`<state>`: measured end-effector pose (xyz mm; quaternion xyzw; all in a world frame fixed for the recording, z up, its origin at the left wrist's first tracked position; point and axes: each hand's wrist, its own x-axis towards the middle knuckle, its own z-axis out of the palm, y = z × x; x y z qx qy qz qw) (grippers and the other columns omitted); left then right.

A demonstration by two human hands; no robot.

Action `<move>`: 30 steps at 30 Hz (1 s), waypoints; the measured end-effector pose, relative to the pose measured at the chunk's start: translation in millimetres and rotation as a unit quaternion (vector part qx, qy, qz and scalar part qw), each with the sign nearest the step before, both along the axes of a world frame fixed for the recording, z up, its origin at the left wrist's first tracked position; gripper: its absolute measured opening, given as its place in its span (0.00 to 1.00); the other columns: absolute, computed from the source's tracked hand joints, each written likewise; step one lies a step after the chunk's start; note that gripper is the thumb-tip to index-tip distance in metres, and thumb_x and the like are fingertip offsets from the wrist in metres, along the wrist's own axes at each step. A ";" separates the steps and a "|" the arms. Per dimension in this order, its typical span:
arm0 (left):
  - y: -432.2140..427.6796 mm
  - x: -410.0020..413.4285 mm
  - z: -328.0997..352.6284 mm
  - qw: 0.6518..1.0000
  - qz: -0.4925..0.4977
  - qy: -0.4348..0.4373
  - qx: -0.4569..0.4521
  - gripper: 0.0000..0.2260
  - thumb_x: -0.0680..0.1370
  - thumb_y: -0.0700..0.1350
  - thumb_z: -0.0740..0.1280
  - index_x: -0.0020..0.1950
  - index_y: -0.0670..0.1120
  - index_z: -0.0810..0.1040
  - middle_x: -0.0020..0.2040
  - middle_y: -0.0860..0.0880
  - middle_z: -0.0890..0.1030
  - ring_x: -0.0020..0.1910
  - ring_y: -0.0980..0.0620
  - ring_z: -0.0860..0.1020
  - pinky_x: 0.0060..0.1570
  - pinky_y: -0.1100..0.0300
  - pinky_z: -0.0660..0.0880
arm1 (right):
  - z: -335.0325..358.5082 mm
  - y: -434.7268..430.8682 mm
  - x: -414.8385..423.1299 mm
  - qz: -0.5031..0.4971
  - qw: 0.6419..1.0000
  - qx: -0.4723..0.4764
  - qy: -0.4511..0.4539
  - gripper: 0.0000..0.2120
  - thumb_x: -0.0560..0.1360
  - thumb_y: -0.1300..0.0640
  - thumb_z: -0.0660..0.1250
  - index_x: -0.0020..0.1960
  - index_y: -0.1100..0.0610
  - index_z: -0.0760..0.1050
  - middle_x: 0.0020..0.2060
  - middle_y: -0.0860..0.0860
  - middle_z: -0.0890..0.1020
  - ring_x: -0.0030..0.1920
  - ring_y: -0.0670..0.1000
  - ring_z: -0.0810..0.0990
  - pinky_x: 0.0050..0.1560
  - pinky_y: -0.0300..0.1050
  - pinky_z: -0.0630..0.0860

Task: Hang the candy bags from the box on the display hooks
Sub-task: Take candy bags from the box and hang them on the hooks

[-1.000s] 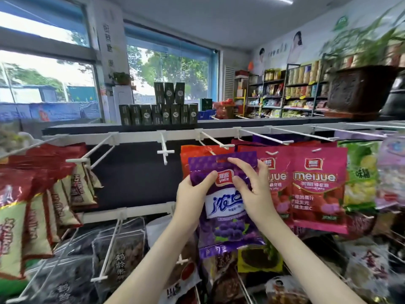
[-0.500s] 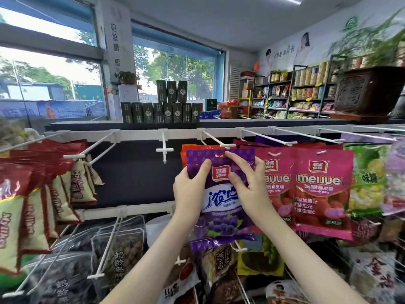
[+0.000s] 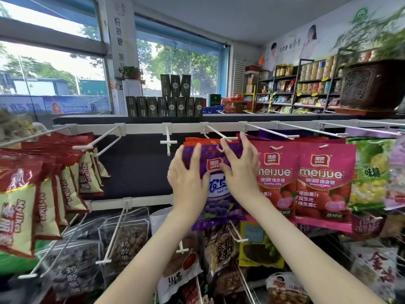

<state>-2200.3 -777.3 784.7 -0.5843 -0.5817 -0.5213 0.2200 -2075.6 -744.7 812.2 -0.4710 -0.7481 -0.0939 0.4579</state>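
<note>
A purple grape candy bag (image 3: 215, 189) is held up in front of the rack, its top edge level with the tip of a white display hook (image 3: 220, 134). My left hand (image 3: 188, 178) grips the bag's left side, fingers over its upper corner. My right hand (image 3: 240, 170) pinches the bag's top near its hang hole, with fingers raised to the hook's tip. Orange bags (image 3: 202, 141) hang on this hook behind the purple one. Whether the hole sits on the hook I cannot tell. No box is in view.
Pink Meijue gummy bags (image 3: 326, 185) hang to the right, then a green bag (image 3: 370, 172). Red and cream bags (image 3: 43, 194) crowd the left hooks. An empty hook (image 3: 168, 141) stands left of my hands. Dark snack bags (image 3: 127, 242) hang on the lower rail.
Both hands have lifted the purple bag upward, from below the hook to level with its tip. My right fingers have shifted to the bag's top edge by the hook.
</note>
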 end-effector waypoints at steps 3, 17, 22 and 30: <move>9.1 -6.3 -9.4 0.991 0.043 0.119 -0.047 0.26 0.75 0.49 0.68 0.73 0.47 0.67 0.73 0.39 0.64 0.72 0.40 0.57 0.69 0.39 0.58 | -4.6 8.6 -3.2 -0.028 0.998 0.020 -0.055 0.26 0.79 0.56 0.61 0.75 0.50 0.59 0.76 0.53 0.57 0.75 0.57 0.52 0.71 0.61 0.51; -21.6 49.6 -37.9 0.988 -0.149 0.044 0.008 0.20 0.77 0.42 0.60 0.70 0.43 0.70 0.71 0.44 0.70 0.73 0.48 0.63 0.73 0.49 0.50 | -50.4 -28.8 38.0 -0.011 0.997 -0.019 -0.077 0.24 0.80 0.54 0.54 0.76 0.52 0.57 0.76 0.50 0.58 0.75 0.48 0.51 0.72 0.49 0.45; -42.8 121.7 -87.4 0.940 -0.334 0.042 -0.054 0.20 0.78 0.36 0.62 0.70 0.37 0.69 0.70 0.42 0.71 0.70 0.48 0.67 0.71 0.60 0.62 | -104.0 -70.0 122.4 -0.034 0.995 -0.049 -0.077 0.25 0.77 0.56 0.55 0.73 0.53 0.63 0.74 0.51 0.62 0.69 0.53 0.60 0.66 0.50 0.56; -66.6 282.5 -155.5 0.828 -0.471 0.091 -0.292 0.24 0.79 0.39 0.61 0.75 0.41 0.61 0.70 0.44 0.69 0.69 0.48 0.68 0.66 0.62 0.64 | -201.8 -121.2 298.4 -0.121 0.964 -0.238 -0.002 0.24 0.78 0.61 0.59 0.74 0.55 0.62 0.72 0.51 0.66 0.71 0.54 0.62 0.71 0.54 0.61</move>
